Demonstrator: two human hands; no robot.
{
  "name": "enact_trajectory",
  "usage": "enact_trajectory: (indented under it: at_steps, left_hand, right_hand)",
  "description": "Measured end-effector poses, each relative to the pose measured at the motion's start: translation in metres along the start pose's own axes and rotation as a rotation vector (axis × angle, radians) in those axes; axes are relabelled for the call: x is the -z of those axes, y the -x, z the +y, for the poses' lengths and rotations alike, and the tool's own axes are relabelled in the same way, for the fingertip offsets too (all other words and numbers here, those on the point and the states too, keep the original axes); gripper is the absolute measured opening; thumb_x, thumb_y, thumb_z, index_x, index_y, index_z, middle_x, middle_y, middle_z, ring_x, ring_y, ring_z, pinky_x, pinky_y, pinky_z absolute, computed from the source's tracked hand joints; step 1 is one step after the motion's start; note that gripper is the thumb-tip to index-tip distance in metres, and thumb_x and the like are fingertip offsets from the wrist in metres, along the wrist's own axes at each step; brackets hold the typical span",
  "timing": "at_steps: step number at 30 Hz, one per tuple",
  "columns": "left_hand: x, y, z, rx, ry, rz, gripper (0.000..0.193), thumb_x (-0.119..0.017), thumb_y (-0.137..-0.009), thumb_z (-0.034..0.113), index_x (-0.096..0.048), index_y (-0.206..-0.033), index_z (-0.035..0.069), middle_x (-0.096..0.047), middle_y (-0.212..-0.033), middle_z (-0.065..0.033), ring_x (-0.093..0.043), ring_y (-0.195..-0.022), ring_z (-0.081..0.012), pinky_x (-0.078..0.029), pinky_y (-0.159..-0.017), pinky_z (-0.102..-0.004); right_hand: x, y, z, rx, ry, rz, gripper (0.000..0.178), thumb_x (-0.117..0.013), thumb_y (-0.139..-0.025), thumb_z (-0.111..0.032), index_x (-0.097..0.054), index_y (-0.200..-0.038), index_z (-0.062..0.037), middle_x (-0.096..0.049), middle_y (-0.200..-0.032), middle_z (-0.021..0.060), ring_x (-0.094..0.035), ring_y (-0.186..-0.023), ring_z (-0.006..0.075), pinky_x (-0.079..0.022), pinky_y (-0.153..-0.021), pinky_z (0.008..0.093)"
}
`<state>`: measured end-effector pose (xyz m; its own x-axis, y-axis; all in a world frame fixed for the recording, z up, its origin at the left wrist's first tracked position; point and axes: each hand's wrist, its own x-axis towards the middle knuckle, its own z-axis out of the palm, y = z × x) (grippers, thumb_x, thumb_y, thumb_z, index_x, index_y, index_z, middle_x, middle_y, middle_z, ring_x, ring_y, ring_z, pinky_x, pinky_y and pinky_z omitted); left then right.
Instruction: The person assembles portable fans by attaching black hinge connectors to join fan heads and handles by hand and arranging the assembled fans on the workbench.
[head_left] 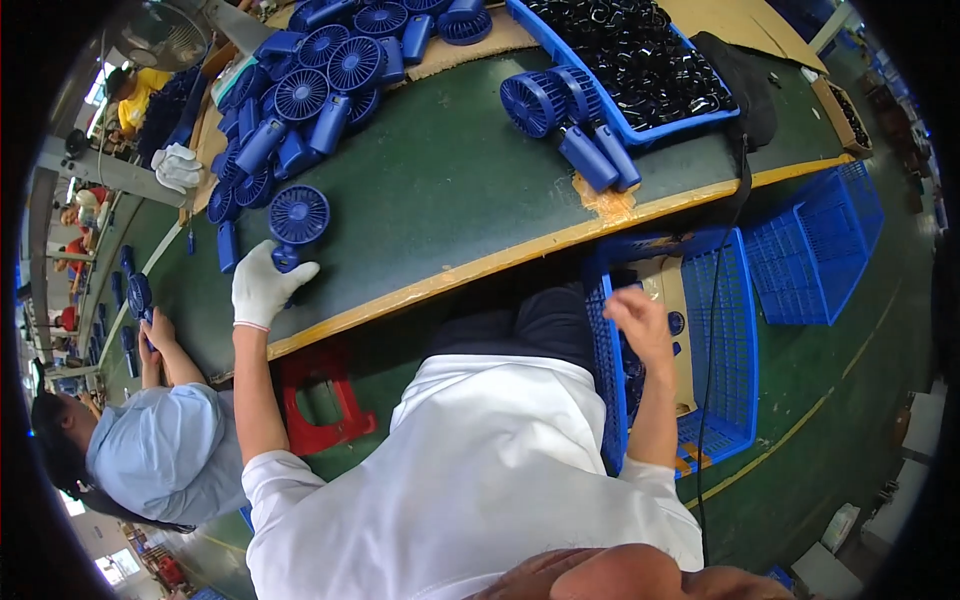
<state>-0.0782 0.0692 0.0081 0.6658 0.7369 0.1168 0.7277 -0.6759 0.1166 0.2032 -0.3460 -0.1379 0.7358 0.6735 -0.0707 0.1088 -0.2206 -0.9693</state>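
Observation:
My left hand (266, 287), in a white glove, is on the green worktable. Its fingers close round the handle of a blue handheld fan (299, 214), whose round head points away from me. The thumb sticks out to the right, and the glove covers most of the handle. My bare right hand (642, 322) is raised over a blue plastic crate (738, 350) beside the table. Its fingers are curled together; what they hold, if anything, is hidden. Inside the crate, dark blue fan parts and a cardboard sheet (684, 375) show below the hand.
Blue fans (330, 75) lie heaped at the far left. More fans (535, 103) stand by a blue tray (640, 135) of shiny black parts. A black cable (722, 260) hangs over the table edge. A red stool (325, 400) and a co-worker (165, 450) are at left, another crate (815, 245) at right.

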Motion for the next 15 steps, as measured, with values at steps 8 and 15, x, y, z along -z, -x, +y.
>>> enact_trajectory:
  at_steps: [8,15]
  left_hand:
    - [-0.026,0.005,0.047,-0.186,-0.016,0.107,0.045,-0.069,-0.075,0.052,-0.064,-0.065,0.008,-0.062,-0.072,-0.0113,-0.064,-0.069,-0.0302,-0.051,-0.059,-0.0418]
    - [-0.035,-0.006,0.057,-0.156,0.098,-0.034,0.052,-0.062,-0.08,0.054,-0.069,-0.072,0.003,-0.066,-0.083,-0.015,-0.066,-0.082,-0.0311,-0.055,-0.067,-0.0421]
  right_hand:
    - [0.017,-0.197,-0.161,0.685,0.481,0.347,0.017,-0.069,-0.086,-0.017,-0.068,-0.086,-0.0001,-0.065,-0.075,0.0133,-0.061,-0.065,0.0176,-0.048,-0.062,0.0299]
    - [0.068,-0.38,-0.151,0.425,1.009,0.351,0.047,-0.058,-0.091,-0.047,-0.071,-0.095,-0.0023,-0.069,-0.087,0.0212,-0.068,-0.085,0.035,-0.05,-0.078,0.042]
